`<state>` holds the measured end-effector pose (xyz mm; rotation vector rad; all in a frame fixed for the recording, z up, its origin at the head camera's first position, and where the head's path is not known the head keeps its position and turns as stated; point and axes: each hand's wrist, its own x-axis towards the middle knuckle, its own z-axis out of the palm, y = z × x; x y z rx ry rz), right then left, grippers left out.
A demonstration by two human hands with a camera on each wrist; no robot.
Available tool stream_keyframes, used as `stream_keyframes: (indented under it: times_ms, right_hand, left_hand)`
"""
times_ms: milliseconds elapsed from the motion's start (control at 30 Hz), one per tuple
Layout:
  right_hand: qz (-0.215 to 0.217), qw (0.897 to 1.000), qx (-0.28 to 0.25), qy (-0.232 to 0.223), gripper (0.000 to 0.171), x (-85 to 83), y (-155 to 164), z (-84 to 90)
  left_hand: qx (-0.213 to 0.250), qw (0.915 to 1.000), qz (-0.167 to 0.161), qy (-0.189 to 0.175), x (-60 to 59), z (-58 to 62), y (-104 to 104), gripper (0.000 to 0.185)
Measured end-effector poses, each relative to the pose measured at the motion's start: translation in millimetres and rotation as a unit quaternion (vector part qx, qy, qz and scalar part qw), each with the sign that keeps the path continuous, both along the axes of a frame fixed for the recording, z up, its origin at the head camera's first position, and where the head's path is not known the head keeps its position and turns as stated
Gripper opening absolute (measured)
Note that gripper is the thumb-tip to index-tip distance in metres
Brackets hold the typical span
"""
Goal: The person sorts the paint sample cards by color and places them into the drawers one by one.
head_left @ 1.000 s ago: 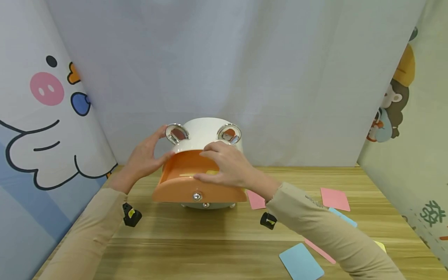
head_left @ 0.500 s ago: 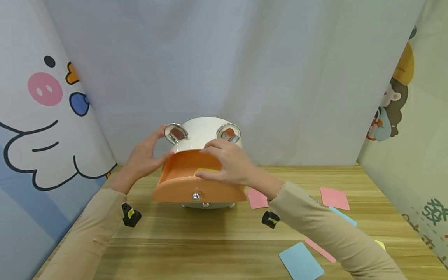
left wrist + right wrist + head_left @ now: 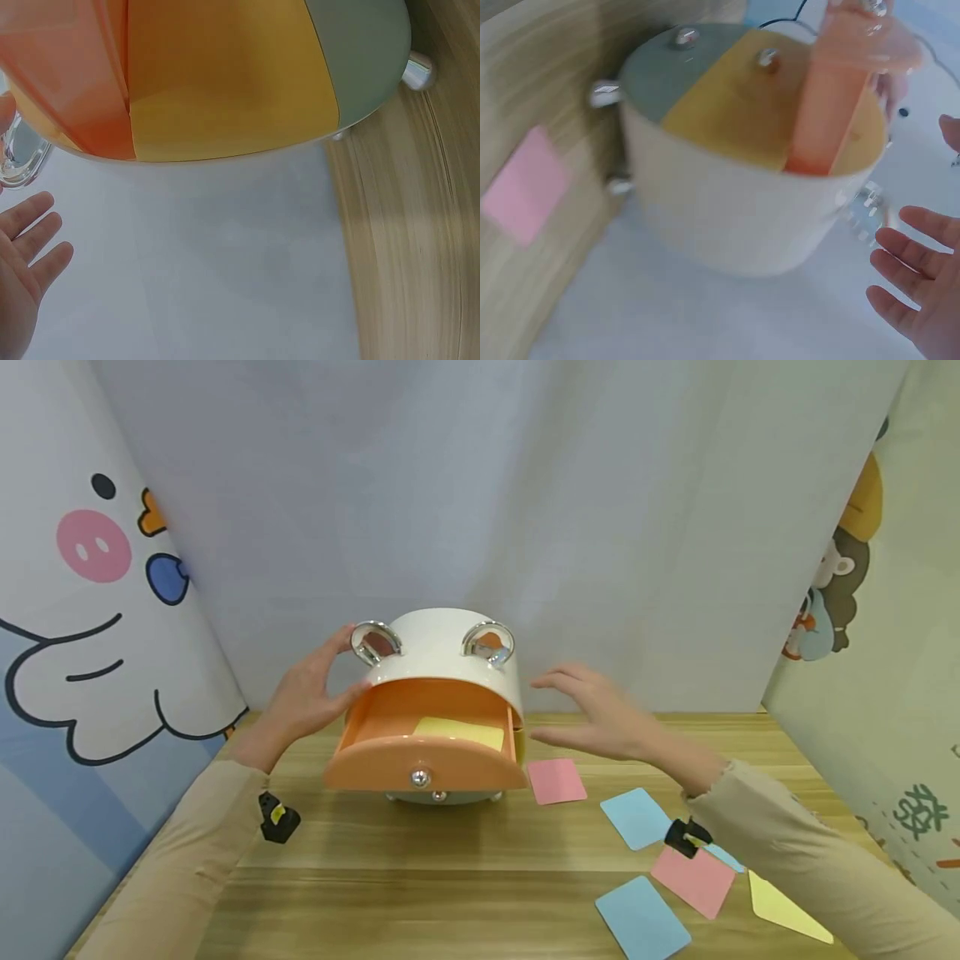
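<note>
A rounded white desktop drawer box (image 3: 442, 639) with two silver rings (image 3: 489, 643) on top stands on the table. Its orange drawer (image 3: 390, 710) is pulled out, and a yellow card (image 3: 459, 731) lies inside. The left hand (image 3: 307, 689) is at the box's left side, thumb at the front rim and index fingertip by the left ring. In the left wrist view, several of its fingers (image 3: 37, 240) stretch out straight, apart from the box. Right of the box, the right hand (image 3: 600, 714) hovers with fingers spread, holding nothing. Beneath the orange drawer are a yellow drawer (image 3: 742, 105) and a green drawer (image 3: 675, 75).
Loose cards lie on the wooden table (image 3: 375, 893) to the right: a pink card (image 3: 557, 781) by the box, a blue card (image 3: 643, 917) nearer the front, another pink card (image 3: 696, 878) and a yellow card (image 3: 787, 906). A pale curtain (image 3: 637, 527) hangs behind.
The right hand has left the drawer and moved right, letting go of the yellow card, which now lies in the orange drawer. The left hand stays at the box.
</note>
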<state>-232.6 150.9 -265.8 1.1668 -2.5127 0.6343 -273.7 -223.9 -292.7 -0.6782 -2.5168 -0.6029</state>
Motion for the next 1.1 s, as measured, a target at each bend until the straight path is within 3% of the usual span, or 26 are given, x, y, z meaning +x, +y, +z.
stream_keyframes:
  times_ms: [333,500,733,900,1100]
  right_hand:
    - [-0.077,0.992,0.008,-0.095,0.067,23.4,93.3,-47.6]
    - [-0.099,0.991,0.01,-0.086,0.07,36.8,133.3,-73.5]
    - [-0.163,0.98,0.033,-0.106,0.074,61.7,191.0,-112.8]
    - [-0.191,0.976,0.058,-0.089,0.077,73.7,224.3,-142.4]
    - [-0.209,0.964,0.078,-0.144,0.082,85.1,248.7,-164.5]
  left_hand:
    - [0.006,1.0,0.001,-0.002,1.5,1.7,-1.0,0.075]
    - [0.002,1.0,0.002,-0.005,0.7,1.3,-1.1,0.075]
    - [0.001,1.0,0.003,-0.005,1.0,2.3,-0.7,0.075]
    - [0.002,0.9999,0.0,-0.013,-0.3,1.6,-0.3,0.076]
    - [0.002,0.9999,-0.002,-0.014,0.5,1.3,-0.3,0.076]
